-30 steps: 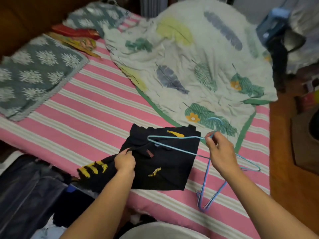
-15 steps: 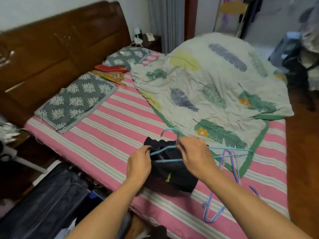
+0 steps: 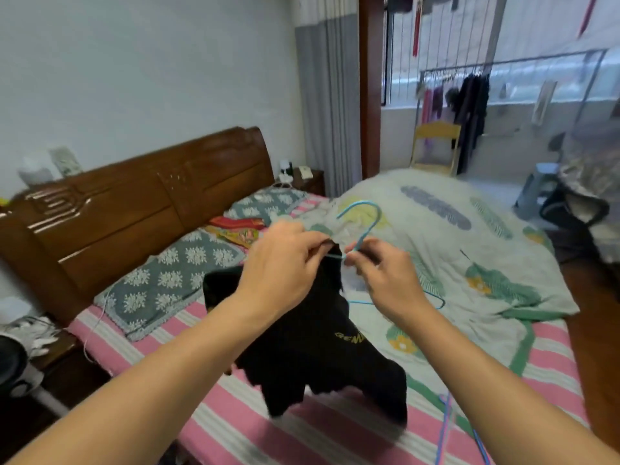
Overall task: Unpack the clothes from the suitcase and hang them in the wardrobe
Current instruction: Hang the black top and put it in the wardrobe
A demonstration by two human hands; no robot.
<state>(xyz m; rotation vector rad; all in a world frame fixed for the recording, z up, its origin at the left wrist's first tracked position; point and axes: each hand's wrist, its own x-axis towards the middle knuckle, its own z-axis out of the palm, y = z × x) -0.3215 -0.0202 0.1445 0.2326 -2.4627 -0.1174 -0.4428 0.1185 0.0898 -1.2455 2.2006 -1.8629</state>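
Note:
A black garment (image 3: 318,344) with yellow lettering hangs in the air above the bed, draped on a light blue wire hanger (image 3: 364,223) whose hook points up. My left hand (image 3: 285,263) grips the garment's top edge at the hanger's left side. My right hand (image 3: 382,273) pinches the hanger's neck just below the hook. The hanger's right shoulder sticks out bare past my right wrist. The suitcase and the wardrobe are out of view.
A pink striped bed (image 3: 235,421) lies below, with a leaf-print quilt (image 3: 469,263), grey pillows (image 3: 174,280) and a wooden headboard (image 3: 134,209). More hangers (image 3: 446,427) lie near the bed's front right. A yellow chair (image 3: 436,142) and a clothes rack (image 3: 469,95) stand beyond.
Both hands have lifted the black garment and blue hanger off the bed to chest height. The garment now hangs unfolded, and my view has tilted up toward the room.

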